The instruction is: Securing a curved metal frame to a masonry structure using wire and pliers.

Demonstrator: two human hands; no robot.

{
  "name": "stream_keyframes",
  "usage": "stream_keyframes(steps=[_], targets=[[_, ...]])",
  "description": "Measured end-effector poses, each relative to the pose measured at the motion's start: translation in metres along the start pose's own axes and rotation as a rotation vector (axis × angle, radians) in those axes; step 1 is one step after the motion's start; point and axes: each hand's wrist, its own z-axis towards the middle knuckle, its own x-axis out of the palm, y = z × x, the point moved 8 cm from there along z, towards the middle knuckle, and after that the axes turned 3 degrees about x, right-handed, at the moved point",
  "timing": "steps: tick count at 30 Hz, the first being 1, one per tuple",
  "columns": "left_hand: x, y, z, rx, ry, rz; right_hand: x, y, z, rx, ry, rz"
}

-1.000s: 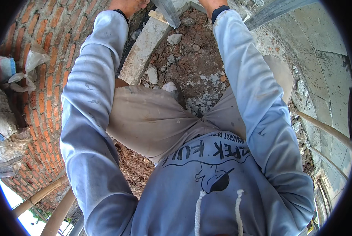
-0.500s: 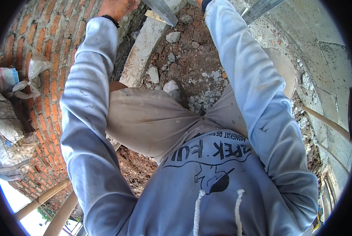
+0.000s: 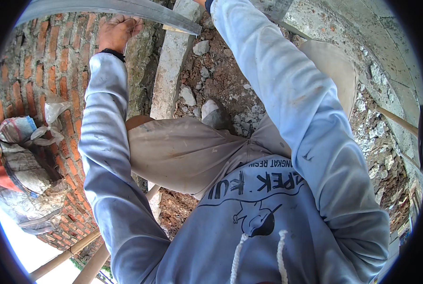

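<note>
Beside brick wall (image 3: 60, 64), holds left hand (image 3: 117, 32) curled near grey metal bar (image 3: 164, 16), cannot tell its or right hand's (image 3: 200, 2) grip.

The bar (image 3: 140, 10) crosses the beam (image 3: 166, 83), which lies between the brick wall (image 3: 53, 71) at left and rubble (image 3: 218, 73) at right.

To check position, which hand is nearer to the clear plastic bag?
Left: the left hand is up and right of the bag; the right hand, mostly cropped, is farther right.
</note>
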Motion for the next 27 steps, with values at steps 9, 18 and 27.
stream_keyframes(steps=[9, 18, 27], targets=[[0.0, 0.004, 0.003, -0.035, -0.004, -0.033, 0.003, -0.008, -0.023, 0.099, 0.182, 0.136], [0.004, 0.004, 0.001, -0.038, 0.033, -0.038, 0.01, -0.011, -0.083, 0.188, 0.266, 0.267], [0.006, 0.004, -0.002, -0.096, 0.06, -0.032, 0.019, -0.002, -0.093, 0.048, 0.249, 0.332]])
